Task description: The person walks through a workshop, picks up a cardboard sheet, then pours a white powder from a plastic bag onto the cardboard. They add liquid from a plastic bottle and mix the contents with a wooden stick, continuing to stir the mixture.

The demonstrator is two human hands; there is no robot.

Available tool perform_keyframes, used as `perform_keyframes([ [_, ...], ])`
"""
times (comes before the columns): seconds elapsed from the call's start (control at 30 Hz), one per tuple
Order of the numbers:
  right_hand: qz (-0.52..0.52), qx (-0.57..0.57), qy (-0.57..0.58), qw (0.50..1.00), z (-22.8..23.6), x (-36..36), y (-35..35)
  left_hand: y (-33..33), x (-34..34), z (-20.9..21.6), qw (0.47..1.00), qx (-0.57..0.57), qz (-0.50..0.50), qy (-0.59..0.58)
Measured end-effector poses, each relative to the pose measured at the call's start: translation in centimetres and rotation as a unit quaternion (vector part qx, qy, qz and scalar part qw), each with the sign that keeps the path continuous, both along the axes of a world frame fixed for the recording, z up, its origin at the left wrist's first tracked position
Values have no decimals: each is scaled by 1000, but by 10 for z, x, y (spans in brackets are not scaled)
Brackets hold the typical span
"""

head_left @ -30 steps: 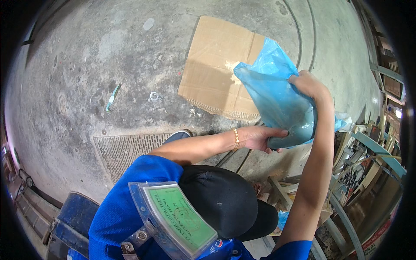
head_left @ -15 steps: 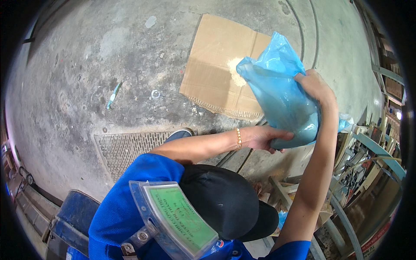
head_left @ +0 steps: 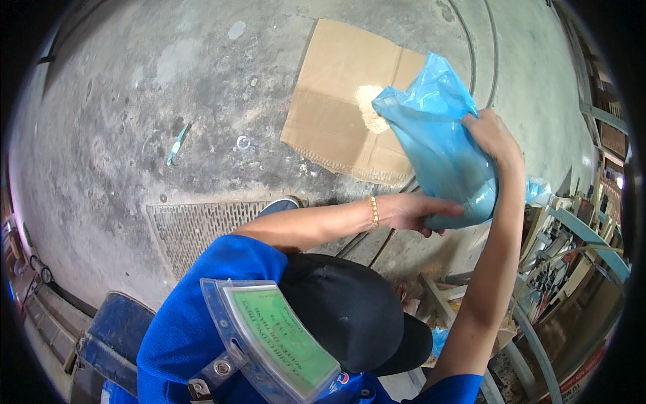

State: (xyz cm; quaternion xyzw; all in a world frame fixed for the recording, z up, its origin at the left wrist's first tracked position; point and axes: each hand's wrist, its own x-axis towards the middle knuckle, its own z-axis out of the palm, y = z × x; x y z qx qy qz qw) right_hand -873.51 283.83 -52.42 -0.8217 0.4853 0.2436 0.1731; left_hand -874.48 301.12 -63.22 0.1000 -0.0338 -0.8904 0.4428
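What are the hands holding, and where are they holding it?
A blue plastic bag: the right hand grips its upper right side, the left hand holds its bottom end.

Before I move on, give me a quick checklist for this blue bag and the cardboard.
1. Left hand supporting the blue bag at its lower end: ok.
2. Right hand gripping the bag's side: ok.
3. Bag's loose upper end over the cardboard: ok, though only over its right part.
4. Visible pale heap resting on the cardboard: ok.
5. Whole cardboard in view: not ok; the bag hides some of it.
6. Amount left inside the bag: cannot tell.
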Motion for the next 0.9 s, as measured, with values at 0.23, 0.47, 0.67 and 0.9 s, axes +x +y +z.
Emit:
perform_keyframes([
  [0.23, 17, -12, -10, 1000, -6, -8, -3, 0, -2, 4, 1000, -12, 9, 11],
  [0.47, 19, -11, -28, 999, 1, -2, 2, 2, -1, 3, 1000, -10, 16, 8],
  [0.67, 16, -6, -28, 999, 2, -7, -2, 1, -1, 11, 1000, -10, 13, 24],
  [0.9, -24, -2, -33, 999, 5, -10, 3, 1, -6, 8, 1000, -15, 8, 25],
])
